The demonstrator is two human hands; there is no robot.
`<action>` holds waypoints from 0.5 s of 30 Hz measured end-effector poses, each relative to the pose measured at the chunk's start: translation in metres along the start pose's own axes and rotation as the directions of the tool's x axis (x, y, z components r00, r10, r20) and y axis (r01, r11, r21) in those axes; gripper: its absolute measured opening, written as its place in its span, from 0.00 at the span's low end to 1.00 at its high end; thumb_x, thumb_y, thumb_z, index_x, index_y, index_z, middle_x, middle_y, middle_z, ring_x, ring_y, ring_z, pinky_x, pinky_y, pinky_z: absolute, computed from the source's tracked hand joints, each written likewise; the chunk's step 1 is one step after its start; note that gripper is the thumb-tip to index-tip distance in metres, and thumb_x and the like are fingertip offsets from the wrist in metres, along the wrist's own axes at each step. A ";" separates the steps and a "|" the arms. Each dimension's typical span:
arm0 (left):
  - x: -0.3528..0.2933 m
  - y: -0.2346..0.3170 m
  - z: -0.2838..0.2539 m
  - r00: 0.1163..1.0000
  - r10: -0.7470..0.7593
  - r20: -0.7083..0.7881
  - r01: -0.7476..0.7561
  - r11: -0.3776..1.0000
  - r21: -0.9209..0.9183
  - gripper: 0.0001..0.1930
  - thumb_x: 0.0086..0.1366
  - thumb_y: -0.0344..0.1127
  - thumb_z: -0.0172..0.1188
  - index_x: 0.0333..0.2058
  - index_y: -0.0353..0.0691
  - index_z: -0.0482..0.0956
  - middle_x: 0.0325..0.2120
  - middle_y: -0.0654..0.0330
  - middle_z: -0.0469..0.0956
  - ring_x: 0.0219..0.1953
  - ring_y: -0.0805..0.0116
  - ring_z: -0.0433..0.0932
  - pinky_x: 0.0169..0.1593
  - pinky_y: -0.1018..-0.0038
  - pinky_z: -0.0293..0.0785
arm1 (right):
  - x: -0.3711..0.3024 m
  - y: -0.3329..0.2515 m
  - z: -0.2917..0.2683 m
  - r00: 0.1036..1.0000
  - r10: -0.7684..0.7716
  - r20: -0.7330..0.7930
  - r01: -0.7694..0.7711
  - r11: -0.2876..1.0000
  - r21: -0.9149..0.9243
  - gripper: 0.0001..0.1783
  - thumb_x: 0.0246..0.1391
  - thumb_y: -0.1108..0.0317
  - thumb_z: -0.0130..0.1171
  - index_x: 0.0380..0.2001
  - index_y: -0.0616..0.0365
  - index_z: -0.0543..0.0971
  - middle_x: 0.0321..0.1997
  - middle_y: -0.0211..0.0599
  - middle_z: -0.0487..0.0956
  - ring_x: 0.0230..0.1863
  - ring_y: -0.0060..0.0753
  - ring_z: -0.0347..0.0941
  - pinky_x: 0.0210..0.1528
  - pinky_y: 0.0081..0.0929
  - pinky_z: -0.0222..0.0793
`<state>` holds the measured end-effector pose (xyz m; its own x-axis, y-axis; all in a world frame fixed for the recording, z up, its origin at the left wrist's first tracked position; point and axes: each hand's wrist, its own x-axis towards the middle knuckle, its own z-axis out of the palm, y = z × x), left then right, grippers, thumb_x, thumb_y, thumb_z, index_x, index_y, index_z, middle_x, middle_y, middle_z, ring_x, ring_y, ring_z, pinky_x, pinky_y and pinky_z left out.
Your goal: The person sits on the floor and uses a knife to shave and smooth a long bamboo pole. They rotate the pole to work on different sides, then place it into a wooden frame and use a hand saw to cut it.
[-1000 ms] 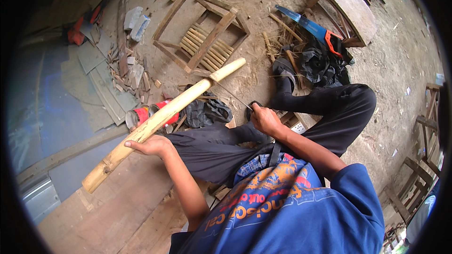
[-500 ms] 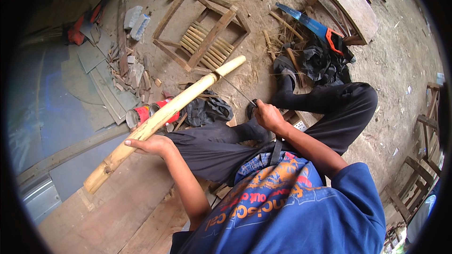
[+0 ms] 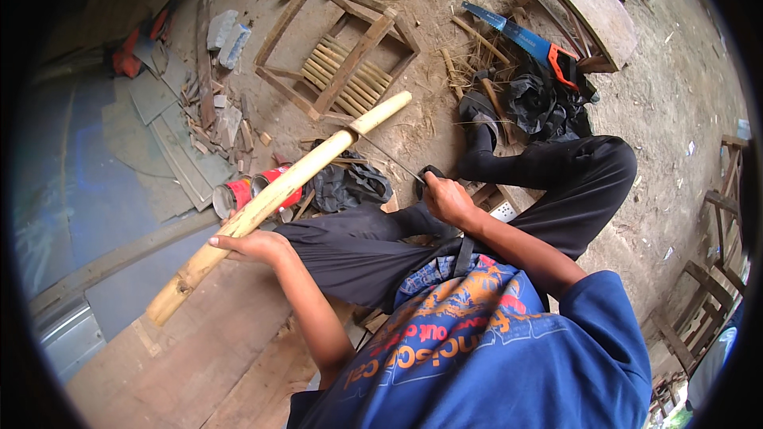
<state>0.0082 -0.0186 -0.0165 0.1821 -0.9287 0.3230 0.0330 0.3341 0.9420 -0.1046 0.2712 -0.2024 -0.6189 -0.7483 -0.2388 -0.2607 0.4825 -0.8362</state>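
Observation:
My left hand [image 3: 253,246] is wrapped round the lower part of a long pale wooden pole [image 3: 274,189], which slants up to the right across my lap. In my right hand [image 3: 449,200], closed in a fist, is a thin, straight metal tool [image 3: 389,152]. Its far end meets the pole at a dark groove below the upper end. Whether this tool is a blade, file or rod I cannot tell, and its grip is mostly hidden by my fingers.
Beyond the pole lies a wooden frame [image 3: 387,25] with several slats [image 3: 343,71]. A blue handsaw [image 3: 520,36] with an orange handle rests near black plastic [image 3: 548,103] and a hammer [image 3: 494,102]. Red cans [image 3: 232,197] stand at left, beside wood scraps [image 3: 230,123].
The pole has shifted slightly, and my right hand has moved a little to the left with the thin metal tool. Its contact with the pole persists. My left hand keeps its hold.

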 end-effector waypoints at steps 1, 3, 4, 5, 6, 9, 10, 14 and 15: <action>0.001 -0.001 -0.003 1.000 -0.005 0.004 0.005 1.000 0.001 0.37 0.71 0.62 0.46 0.49 0.23 0.61 0.46 0.40 0.71 0.52 0.50 0.75 0.60 0.51 0.72 | -0.003 -0.002 0.002 1.000 -0.002 -0.004 0.002 1.000 -0.001 0.11 0.55 0.68 0.52 0.38 0.62 0.65 0.31 0.61 0.78 0.36 0.68 0.75 0.37 0.59 0.69; 0.000 -0.001 -0.003 1.000 -0.008 -0.003 0.008 1.000 0.002 0.37 0.71 0.62 0.46 0.50 0.23 0.60 0.46 0.39 0.71 0.52 0.49 0.75 0.61 0.51 0.71 | -0.004 -0.002 0.002 1.000 0.001 -0.004 -0.001 1.000 -0.002 0.11 0.55 0.68 0.52 0.37 0.62 0.65 0.31 0.61 0.78 0.36 0.68 0.76 0.37 0.60 0.69; -0.001 -0.001 -0.001 1.000 -0.005 -0.014 0.005 1.000 0.002 0.37 0.71 0.62 0.47 0.50 0.23 0.60 0.46 0.39 0.71 0.52 0.49 0.75 0.61 0.51 0.71 | -0.002 -0.002 0.001 1.000 0.005 -0.003 -0.005 1.000 -0.001 0.11 0.55 0.69 0.52 0.37 0.62 0.65 0.31 0.61 0.78 0.36 0.68 0.76 0.37 0.60 0.69; -0.002 0.000 0.001 1.000 -0.002 -0.024 0.002 1.000 0.001 0.37 0.71 0.61 0.47 0.50 0.23 0.59 0.46 0.39 0.71 0.53 0.49 0.75 0.61 0.50 0.70 | -0.001 -0.002 0.001 1.000 0.009 -0.002 -0.009 1.000 0.002 0.11 0.54 0.69 0.52 0.37 0.62 0.65 0.31 0.61 0.78 0.36 0.68 0.76 0.37 0.60 0.69; -0.002 0.000 0.000 1.000 -0.001 -0.027 0.001 1.000 0.007 0.37 0.71 0.61 0.47 0.51 0.23 0.59 0.46 0.38 0.71 0.53 0.49 0.75 0.61 0.50 0.71 | -0.003 0.000 0.004 1.000 0.005 0.000 -0.005 1.000 0.011 0.12 0.56 0.68 0.53 0.39 0.62 0.65 0.30 0.61 0.78 0.36 0.68 0.75 0.37 0.59 0.69; 0.000 -0.001 -0.001 1.000 0.005 -0.031 -0.005 1.000 0.015 0.37 0.71 0.60 0.48 0.52 0.23 0.58 0.47 0.38 0.70 0.53 0.49 0.75 0.61 0.51 0.71 | -0.001 -0.003 0.002 0.999 0.048 0.013 -0.049 0.993 0.107 0.15 0.60 0.62 0.54 0.42 0.62 0.67 0.28 0.60 0.77 0.35 0.67 0.76 0.36 0.57 0.70; 0.000 -0.002 -0.002 1.000 0.009 -0.026 -0.009 1.000 0.016 0.37 0.71 0.60 0.48 0.52 0.22 0.58 0.47 0.38 0.70 0.53 0.49 0.75 0.61 0.51 0.71 | 0.000 -0.005 -0.004 0.994 0.103 0.026 -0.106 0.977 0.184 0.17 0.62 0.59 0.54 0.43 0.62 0.67 0.27 0.60 0.77 0.34 0.66 0.76 0.36 0.55 0.70; -0.004 0.002 0.004 1.000 0.009 0.006 -0.009 0.999 0.033 0.37 0.71 0.60 0.49 0.53 0.22 0.57 0.47 0.38 0.70 0.53 0.49 0.75 0.60 0.52 0.72 | 0.021 0.036 0.006 0.936 0.262 0.234 -0.351 0.660 0.664 0.22 0.67 0.50 0.51 0.44 0.62 0.71 0.21 0.40 0.75 0.19 0.33 0.74 0.22 0.35 0.70; -0.003 0.001 0.004 1.000 0.021 -0.004 -0.021 0.999 0.030 0.35 0.72 0.58 0.48 0.52 0.23 0.58 0.45 0.39 0.71 0.51 0.50 0.76 0.58 0.54 0.74 | 0.026 0.039 0.005 0.935 0.244 0.258 -0.354 0.594 0.722 0.22 0.69 0.50 0.47 0.43 0.62 0.72 0.22 0.33 0.74 0.16 0.26 0.71 0.19 0.27 0.67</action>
<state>0.0040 -0.0162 -0.0160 0.1866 -0.9209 0.3423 -0.0003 0.3484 0.9374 -0.1273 0.2689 -0.2437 -0.4513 -0.6991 -0.5547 0.5992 0.2232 -0.7688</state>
